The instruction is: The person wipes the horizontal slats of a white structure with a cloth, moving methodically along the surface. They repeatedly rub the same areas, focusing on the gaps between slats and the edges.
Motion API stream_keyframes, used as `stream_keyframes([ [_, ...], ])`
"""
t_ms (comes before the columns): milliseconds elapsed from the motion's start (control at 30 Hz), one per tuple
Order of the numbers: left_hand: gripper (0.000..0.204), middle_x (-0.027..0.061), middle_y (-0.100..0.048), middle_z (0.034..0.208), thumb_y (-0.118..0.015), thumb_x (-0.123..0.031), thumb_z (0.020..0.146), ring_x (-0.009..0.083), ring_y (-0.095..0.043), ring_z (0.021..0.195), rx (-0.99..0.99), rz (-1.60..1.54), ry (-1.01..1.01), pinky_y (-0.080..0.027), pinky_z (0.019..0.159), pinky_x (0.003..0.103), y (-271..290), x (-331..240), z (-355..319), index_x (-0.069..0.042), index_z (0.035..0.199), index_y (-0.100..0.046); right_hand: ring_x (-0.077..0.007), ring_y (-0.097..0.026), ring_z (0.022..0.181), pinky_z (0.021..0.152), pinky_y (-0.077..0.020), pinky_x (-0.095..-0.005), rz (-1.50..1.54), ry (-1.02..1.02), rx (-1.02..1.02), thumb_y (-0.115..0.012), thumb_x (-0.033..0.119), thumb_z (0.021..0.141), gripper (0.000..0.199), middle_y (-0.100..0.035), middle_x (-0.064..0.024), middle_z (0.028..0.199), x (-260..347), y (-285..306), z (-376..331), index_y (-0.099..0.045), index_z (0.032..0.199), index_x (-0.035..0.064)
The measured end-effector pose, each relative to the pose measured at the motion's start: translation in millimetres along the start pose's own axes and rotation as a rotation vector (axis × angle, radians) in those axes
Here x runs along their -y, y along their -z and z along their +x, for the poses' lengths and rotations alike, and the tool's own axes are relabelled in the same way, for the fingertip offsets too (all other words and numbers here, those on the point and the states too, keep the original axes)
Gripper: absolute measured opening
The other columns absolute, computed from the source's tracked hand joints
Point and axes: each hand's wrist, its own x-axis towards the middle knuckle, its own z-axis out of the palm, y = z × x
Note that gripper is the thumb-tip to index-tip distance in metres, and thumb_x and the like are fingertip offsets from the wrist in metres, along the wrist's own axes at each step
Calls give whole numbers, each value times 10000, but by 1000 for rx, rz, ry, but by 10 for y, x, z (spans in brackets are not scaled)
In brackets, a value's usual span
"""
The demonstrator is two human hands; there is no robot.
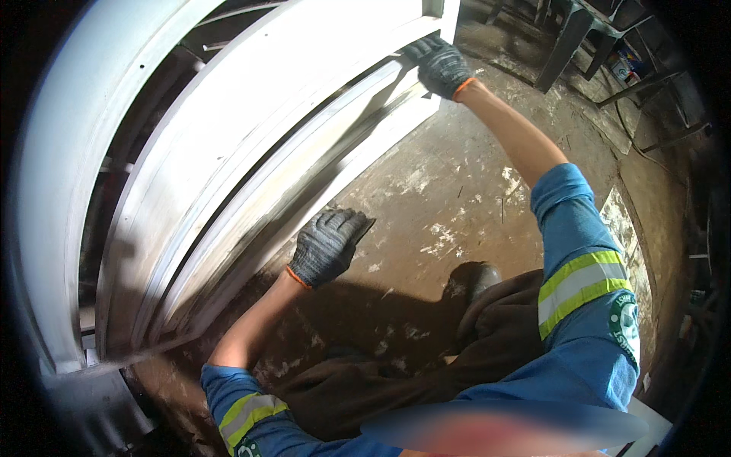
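Observation:
A long white frame, with a broad face and grooved, grey-smudged strips along its near side, stretches from the lower left to the top middle. My right hand, in a dark grey knit glove with an orange cuff, grips the frame near its far end, fingers curled over the edge. My left hand, gloved alike, is beside the frame's near edge with its fingers closed. A thin dark edge sticks out by its fingers; what it belongs to is hidden.
Another white panel stands further left, with a dark gap between. Under me is a brown floor with pale stains. Dark-legged furniture stands at the far right, near a small colourful container. My shoe shows below.

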Motion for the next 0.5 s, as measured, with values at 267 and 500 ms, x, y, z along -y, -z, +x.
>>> stream_keyframes([
  [267, 433, 131, -633, 1131, -595, -90, 759, 299, -601, 1053, 307, -115, -9, -476, 911, 434, -345, 168, -248, -124, 1190, -614, -291, -625, 965, 861, -484, -436, 172, -7, -192, -571, 97, 732, 307, -646, -160, 1077, 503, 395, -13, -636, 1030, 58],
  [500, 444, 160, -646, 1035, -591, -116, 725, 324, -618, 953, 472, -78, -86, -491, 847, 435, -501, 85, -296, -92, 1168, -617, -319, -448, 1286, 1084, -339, -462, -103, -27, -335, -639, 175, 766, 617, -495, -176, 1358, -173, 564, 155, -457, 1349, 84],
])
